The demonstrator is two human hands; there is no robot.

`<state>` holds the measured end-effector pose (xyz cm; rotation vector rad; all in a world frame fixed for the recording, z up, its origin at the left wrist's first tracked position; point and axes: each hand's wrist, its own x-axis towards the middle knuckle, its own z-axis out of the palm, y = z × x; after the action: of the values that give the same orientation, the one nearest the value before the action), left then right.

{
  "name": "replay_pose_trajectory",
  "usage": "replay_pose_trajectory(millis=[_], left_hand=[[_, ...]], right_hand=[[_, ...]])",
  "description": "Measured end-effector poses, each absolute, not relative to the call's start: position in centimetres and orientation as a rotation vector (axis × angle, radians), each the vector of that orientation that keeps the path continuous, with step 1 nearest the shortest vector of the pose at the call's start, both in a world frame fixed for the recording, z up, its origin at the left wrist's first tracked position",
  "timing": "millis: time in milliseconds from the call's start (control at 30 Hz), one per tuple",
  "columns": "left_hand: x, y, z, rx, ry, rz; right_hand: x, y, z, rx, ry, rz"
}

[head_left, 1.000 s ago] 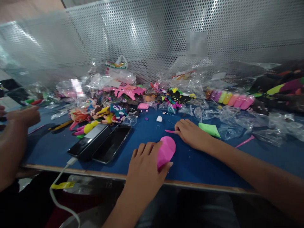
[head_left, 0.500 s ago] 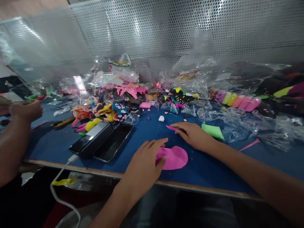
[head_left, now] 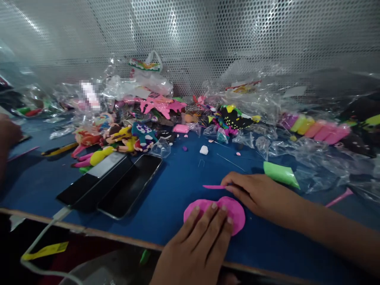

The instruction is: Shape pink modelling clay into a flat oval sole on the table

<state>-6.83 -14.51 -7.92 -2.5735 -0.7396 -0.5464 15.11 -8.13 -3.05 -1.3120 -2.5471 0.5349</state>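
A flat round piece of pink clay (head_left: 234, 209) lies on the blue table (head_left: 178, 182) near its front edge. My left hand (head_left: 198, 241) lies flat on the clay's near side, fingers stretched out together. Just behind the clay, my right hand (head_left: 261, 196) rests on the table with its fingers pinched on a thin pink modelling tool (head_left: 213, 187), whose tip points left.
Two phones (head_left: 118, 186) lie side by side to the left, one with a white cable (head_left: 44, 229). Clay figures (head_left: 118, 138), clear plastic bags (head_left: 311, 150), a green clay pack (head_left: 280, 174) and a row of coloured clay (head_left: 314, 128) crowd the back. Another person's hand (head_left: 7, 132) is at far left.
My left hand laid the folded pink clay down flat and now presses on it. The view has shifted closer and to the right. My right hand kept the pink tool.
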Motion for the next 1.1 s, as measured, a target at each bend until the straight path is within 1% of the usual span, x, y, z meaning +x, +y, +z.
replay_pose_trajectory(millis=[200,467,800,967,1100], left_hand=[[-6.2,-14.2,-9.2,-2.535,-0.828,-0.713],[-6.0,-14.2,-9.4,-2.511,-0.839,-0.739],[-6.0,-14.3,-9.7,-2.5,-0.826,-0.804],[-7.9,-13.7,-7.4,-2.668,-0.885,-0.826],[-9.0,-12.8,-5.0,-2.672,-1.143,-0.935]], right_hand=[[14.3,-8.5,-3.9,-1.168,-2.705,0.46],[14.4,-8.4,-4.0,-1.087,-2.729,0.377],[14.5,-8.9,-3.8,-1.095,-2.745,0.275],[14.9,-8.3,-3.6,-1.221,-2.551,0.244],[15.5,-8.0,-3.7,-1.131,-2.585,0.203]])
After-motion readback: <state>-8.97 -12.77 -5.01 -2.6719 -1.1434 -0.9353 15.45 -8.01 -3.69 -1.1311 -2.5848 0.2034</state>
